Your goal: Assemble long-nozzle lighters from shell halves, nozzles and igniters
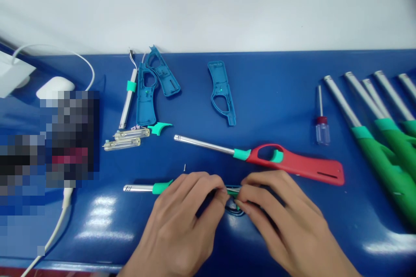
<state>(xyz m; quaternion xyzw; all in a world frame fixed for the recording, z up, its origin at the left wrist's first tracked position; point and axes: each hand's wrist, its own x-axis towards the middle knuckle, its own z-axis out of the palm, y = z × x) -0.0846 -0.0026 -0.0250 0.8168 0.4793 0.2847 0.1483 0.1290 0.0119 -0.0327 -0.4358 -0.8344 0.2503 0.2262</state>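
Observation:
A long-necked gas lighter [139,188] with a metal tube and a green collar lies across the table in front of me. My left hand [186,218] is closed on its body, with thumb and fingertips pinching near the trigger loop. From the other side my right hand [289,218] also pinches the lighter's inner parts, where a bit of green and thin wires show. Part of a dark blue casing curves below the fingertips. Most of the body is hidden under both hands. Just behind lies a red lighter [302,164], and a small screw [184,167] is near my left knuckles.
Blue casing halves [146,104] and another casing half [222,91] lie behind. Nearby are a metal tube [128,99], a green trigger [159,128] and clear fuel tanks [123,143]. A screwdriver [321,123] and several green lighters [383,164] are right; a white cable [58,229] runs left.

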